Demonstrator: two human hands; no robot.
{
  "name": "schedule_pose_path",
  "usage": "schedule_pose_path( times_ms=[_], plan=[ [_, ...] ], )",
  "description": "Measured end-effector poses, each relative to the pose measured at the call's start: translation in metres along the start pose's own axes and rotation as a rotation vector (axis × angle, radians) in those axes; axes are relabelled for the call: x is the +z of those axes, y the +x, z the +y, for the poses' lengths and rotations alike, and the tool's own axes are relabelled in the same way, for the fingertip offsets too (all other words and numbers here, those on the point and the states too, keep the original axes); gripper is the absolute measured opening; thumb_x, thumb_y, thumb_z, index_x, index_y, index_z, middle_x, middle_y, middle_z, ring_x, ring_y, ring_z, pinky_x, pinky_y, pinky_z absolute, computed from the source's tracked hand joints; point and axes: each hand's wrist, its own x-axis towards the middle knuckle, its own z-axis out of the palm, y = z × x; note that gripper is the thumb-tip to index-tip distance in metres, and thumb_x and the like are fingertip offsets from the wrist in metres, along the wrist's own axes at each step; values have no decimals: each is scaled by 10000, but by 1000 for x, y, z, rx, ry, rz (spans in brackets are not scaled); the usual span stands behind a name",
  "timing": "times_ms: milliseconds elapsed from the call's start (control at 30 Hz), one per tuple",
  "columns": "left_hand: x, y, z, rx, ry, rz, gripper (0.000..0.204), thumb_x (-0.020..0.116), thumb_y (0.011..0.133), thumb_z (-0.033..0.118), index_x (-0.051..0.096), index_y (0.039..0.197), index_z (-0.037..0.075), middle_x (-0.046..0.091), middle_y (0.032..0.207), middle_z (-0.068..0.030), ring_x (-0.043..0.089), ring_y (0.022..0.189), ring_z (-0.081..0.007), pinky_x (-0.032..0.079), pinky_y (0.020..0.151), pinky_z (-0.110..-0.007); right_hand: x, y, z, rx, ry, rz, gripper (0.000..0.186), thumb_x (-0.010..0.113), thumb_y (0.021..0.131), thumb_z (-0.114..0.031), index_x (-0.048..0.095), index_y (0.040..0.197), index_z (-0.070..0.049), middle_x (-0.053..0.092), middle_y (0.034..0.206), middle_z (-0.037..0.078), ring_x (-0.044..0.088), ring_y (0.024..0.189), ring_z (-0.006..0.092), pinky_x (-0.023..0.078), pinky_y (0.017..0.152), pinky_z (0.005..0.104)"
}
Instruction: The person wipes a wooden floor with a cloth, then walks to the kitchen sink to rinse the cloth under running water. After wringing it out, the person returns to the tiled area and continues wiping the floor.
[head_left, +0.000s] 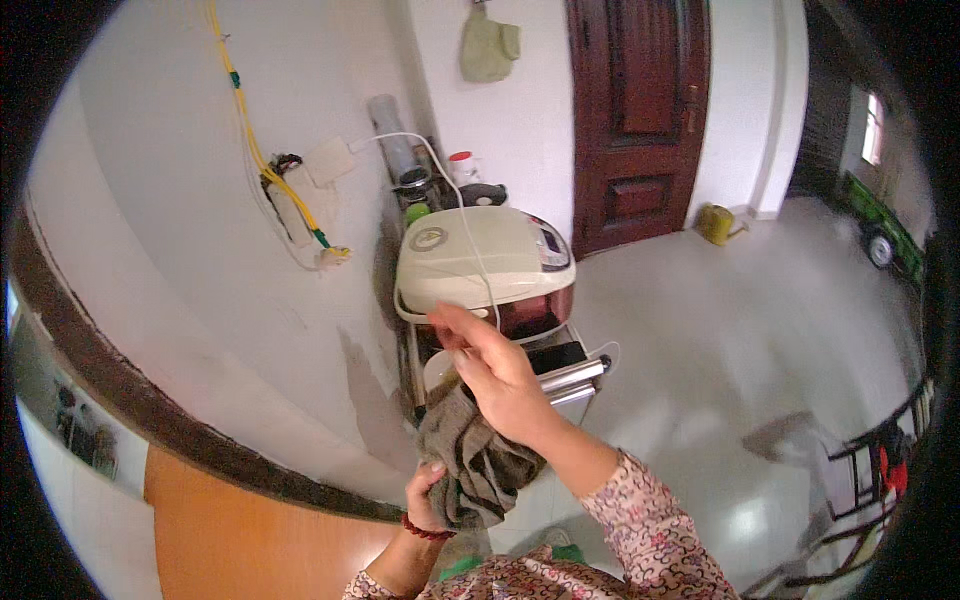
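My left hand (428,497), with a dark red bead bracelet at its wrist, is closed around a crumpled grey-brown cloth (470,455). Above the cloth, my right hand (495,385) reaches forward with its fingers stretched out; the fingertips are slightly blurred. It appears to hold nothing, and its heel lies over the upper part of the cloth. Just beyond the fingers stands a cream and dark red rice cooker (480,255), its lid down. Partly behind my right hand, a white rounded thing (440,370) shows.
The rice cooker rests on a small stand with metal rails (575,378) against the left wall. A white cord (425,145) runs from a wall socket across the cooker. A mug (463,168) stands behind it. An orange wooden surface (240,530) lies lower left, chairs (860,480) at right.
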Motion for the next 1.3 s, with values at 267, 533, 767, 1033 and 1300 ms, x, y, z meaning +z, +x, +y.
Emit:
schedule_pose_path(
  times_ms=[267, 533, 767, 1033, 1300],
  plan=[
    [21, -11, 15, 222, -9, 98, 502, 547, 718, 127, 421, 1185, -6, 527, 1108, -158, 538, 978, -286, 439, 861, -401, 15, 114, 41, -52, 46, -76, 616, 389, 793, 102, 206, 1372, 1, 327, 1394, 134, 281, 1290, 201, 210, 1049, 295],
    [74, 17, 31, 306, 155, 67, 448, 541, 758, 217, 481, 1142, -3, 579, 1050, -121, 573, 913, -261, 458, 835, -378, 40, 197, 82, -88, 144, -147, 712, 361, 716, 145, 154, 1385, 14, 235, 1436, 156, 176, 1347, 203, 118, 1072, 269],
    [88, 53, 47, 430, 170, 75, 452, 545, 754, 192, 488, 1159, -1, 572, 1098, -126, 559, 982, -274, 454, 866, -389, 54, 208, 97, -228, 127, -100, 725, 368, 700, 141, 183, 1386, -9, 252, 1428, 146, 186, 1342, 209, 147, 1069, 277],
    [108, 93, 49, 550, 145, 62, 548, 549, 747, 84, 372, 1257, -11, 490, 1203, -146, 492, 1093, -267, 417, 927, -372, 44, 221, 103, -256, 87, -211, 695, 367, 713, 100, 234, 1377, -52, 309, 1403, 113, 242, 1314, 189, 248, 981, 248],
    [118, 108, 52, 484, -15, 38, 554, 544, 741, 78, 372, 1265, 22, 496, 1188, -130, 502, 1069, -265, 426, 917, -378, 39, 232, 122, -405, 115, -231, 611, 448, 692, 65, 350, 1293, 9, 317, 1363, 219, 331, 1233, 371, 293, 1015, 420]
  ],
)
